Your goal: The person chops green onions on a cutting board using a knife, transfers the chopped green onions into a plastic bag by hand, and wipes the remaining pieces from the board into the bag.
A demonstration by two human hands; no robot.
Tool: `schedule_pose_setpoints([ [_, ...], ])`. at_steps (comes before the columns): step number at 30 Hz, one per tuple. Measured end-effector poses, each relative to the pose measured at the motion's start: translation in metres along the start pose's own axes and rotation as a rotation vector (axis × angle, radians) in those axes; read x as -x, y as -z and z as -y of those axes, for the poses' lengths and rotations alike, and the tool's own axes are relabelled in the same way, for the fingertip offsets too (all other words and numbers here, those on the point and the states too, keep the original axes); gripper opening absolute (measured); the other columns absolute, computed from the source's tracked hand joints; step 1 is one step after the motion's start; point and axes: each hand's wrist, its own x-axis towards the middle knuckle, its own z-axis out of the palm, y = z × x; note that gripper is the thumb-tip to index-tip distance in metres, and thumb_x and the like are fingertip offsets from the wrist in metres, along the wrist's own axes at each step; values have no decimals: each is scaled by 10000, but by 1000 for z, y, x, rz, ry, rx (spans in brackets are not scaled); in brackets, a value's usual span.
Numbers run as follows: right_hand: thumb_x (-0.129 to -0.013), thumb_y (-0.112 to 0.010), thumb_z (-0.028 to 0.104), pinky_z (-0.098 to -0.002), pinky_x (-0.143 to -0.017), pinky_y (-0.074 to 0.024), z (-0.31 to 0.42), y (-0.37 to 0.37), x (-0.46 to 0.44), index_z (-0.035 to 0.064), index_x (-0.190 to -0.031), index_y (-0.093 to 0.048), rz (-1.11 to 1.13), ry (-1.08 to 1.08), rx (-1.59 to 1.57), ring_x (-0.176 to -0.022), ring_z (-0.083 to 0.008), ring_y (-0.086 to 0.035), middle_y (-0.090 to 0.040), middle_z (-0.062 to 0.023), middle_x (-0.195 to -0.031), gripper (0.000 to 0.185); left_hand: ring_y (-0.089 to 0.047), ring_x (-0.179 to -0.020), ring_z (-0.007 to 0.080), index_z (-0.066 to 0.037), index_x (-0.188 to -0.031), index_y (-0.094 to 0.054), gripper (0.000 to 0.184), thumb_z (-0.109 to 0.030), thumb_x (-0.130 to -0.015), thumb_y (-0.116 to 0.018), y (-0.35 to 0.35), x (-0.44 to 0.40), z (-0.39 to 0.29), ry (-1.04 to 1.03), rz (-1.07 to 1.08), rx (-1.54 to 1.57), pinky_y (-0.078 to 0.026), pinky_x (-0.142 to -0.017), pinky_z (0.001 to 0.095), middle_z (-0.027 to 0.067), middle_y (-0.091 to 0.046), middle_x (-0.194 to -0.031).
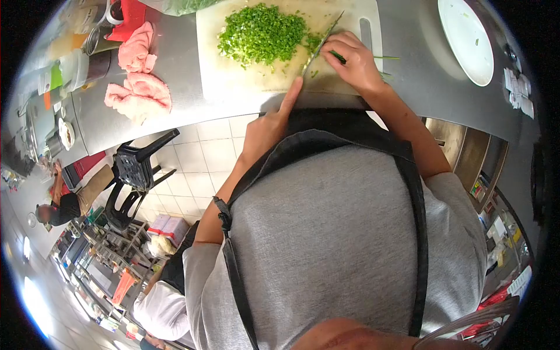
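The chopping board lies under the right hand and ahead of the left hand. Beyond the left hand, the chopped greens spread close to the blade; clearing strays would help. The left hand grips the knife, its handle hidden, forefinger stretched toward the blade. The right hand pinches green stalks just beside it; tucked fingertips would be safer. The plate sits right of the right hand, the pink cloths left of the left, neither obstructing.
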Motion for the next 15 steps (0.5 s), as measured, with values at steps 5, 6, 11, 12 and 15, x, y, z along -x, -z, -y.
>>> schedule_pose_setpoints([
  [5,-791,-730,52,-403,-791,-527,1,2,0,46,-885,-675,15,-9,-2,-909,-316,-631,-670,-102,-927,109,-663,-598,362,-361,-1591,-156,904,-49,-840,-550,5,-2,3,4,18,18,-512,-550,482,179,-623,-658],
  [6,-793,-730,54,-403,-793,-528,1,2,0,45,-890,-678,13,-11,6,-913,-316,-632,-669,-103,-927,110,-660,-593,362,-366,-1591,-155,906,-47,-839,-547,7,2,3,10,32,38,-512,-550,481,174,-621,-655],
  [11,-809,-728,64,-403,-799,-528,1,0,4,39,-909,-691,-22,-21,11,-923,-317,-633,-666,-110,-930,110,-654,-591,364,-391,-1589,-120,931,-48,-838,-547,9,13,3,51,97,66,-514,-556,481,161,-624,-677],
  [12,-810,-729,63,-403,-801,-528,2,2,5,37,-911,-692,-20,-43,6,-923,-319,-633,-667,-110,-932,110,-655,-595,365,-393,-1590,-110,933,-51,-840,-547,9,13,2,55,105,64,-515,-559,483,164,-629,-690],
  [15,-811,-733,57,-402,-804,-528,6,9,7,31,-914,-696,-11,-72,13,-924,-322,-632,-671,-110,-937,113,-661,-608,366,-395,-1591,-84,934,-63,-850,-545,11,13,0,55,118,37,-519,-564,487,174,-639,-725],
])
